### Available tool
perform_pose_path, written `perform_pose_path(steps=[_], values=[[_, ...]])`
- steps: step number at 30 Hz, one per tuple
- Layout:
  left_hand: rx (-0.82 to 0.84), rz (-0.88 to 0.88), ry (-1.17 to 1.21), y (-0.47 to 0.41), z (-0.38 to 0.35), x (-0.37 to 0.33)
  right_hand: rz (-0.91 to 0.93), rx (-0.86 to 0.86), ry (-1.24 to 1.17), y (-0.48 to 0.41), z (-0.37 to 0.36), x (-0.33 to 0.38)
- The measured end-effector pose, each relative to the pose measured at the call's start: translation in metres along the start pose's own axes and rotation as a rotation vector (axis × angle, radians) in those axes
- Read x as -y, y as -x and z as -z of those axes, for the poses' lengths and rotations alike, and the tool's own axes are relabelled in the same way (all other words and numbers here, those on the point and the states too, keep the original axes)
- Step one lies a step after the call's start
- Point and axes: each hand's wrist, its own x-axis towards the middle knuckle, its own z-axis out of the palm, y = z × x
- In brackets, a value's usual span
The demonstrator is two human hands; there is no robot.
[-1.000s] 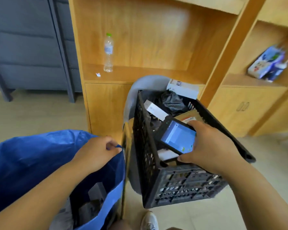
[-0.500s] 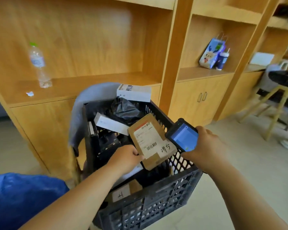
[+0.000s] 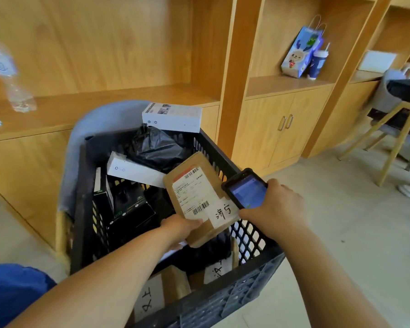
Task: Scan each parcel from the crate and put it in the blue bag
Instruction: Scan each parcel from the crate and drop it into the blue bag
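Left hand [image 3: 182, 229] grips a cardboard parcel's [image 3: 199, 197] near corner above the crate [image 3: 223, 301], long axis pointing away, while right hand [image 3: 277, 209] clasps a scanner [image 3: 246, 188] just beside its right edge; blue bag [image 3: 12, 290] lies left.

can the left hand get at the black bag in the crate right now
Probably not yet: the left hand grips the brown parcel. The black bag lies uncovered on top at the far end of the crate, so once that hand is free the way looks open.
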Motion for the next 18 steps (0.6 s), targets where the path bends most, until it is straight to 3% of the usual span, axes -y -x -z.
perform_pose_path(steps=[4, 14, 18], values=[[0.037, 0.016, 0.416, -0.005, 0.002, -0.002, -0.012, -0.045, -0.047, 0.001, -0.004, -0.004], [0.075, -0.082, 0.646, 0.016, 0.019, -0.017, -0.052, -0.035, -0.298, 0.008, 0.003, -0.007], [0.093, -0.186, 0.62, 0.044, 0.036, -0.024, -0.006, -0.132, -0.358, 0.022, 0.011, -0.005]])
